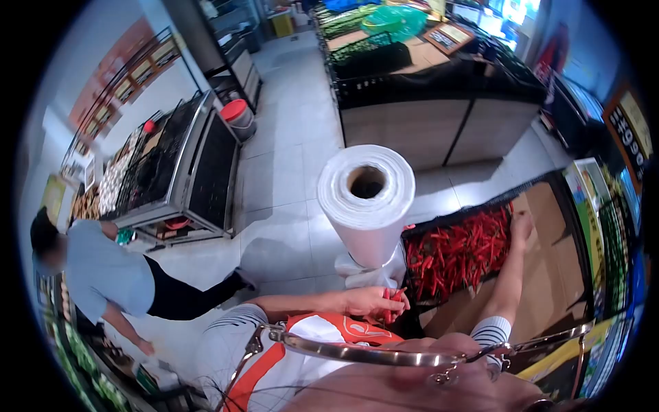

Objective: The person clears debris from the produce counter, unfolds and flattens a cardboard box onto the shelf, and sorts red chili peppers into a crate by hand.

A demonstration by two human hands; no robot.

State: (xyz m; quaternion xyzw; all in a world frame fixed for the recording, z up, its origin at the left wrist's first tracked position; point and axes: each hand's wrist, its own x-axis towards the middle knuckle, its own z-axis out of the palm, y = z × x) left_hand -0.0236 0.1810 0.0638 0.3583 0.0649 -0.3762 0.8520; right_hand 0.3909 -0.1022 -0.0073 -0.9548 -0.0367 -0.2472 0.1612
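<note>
My left hand (376, 302) is closed around a few red chili peppers (392, 314), held low in front of the orange and white apron. Beside it, a black crate (420, 305) is filled with long red chili peppers (456, 254). At the crate's far right edge is my right hand (522, 225), its fingers curled in against the peppers and the rim. What those fingers hold is hidden. Just beyond my left hand stands a large roll of clear plastic bags (367, 206), with loose film (371, 271) hanging at its base.
Flattened cardboard (546, 275) lies right of the crate. Across the aisle is a vegetable counter (412, 127) with a price sign (449, 36). On the left, a person in a light blue shirt (113, 264) leans by a display stand (199, 165). A bucket with red lid (237, 117) stands behind.
</note>
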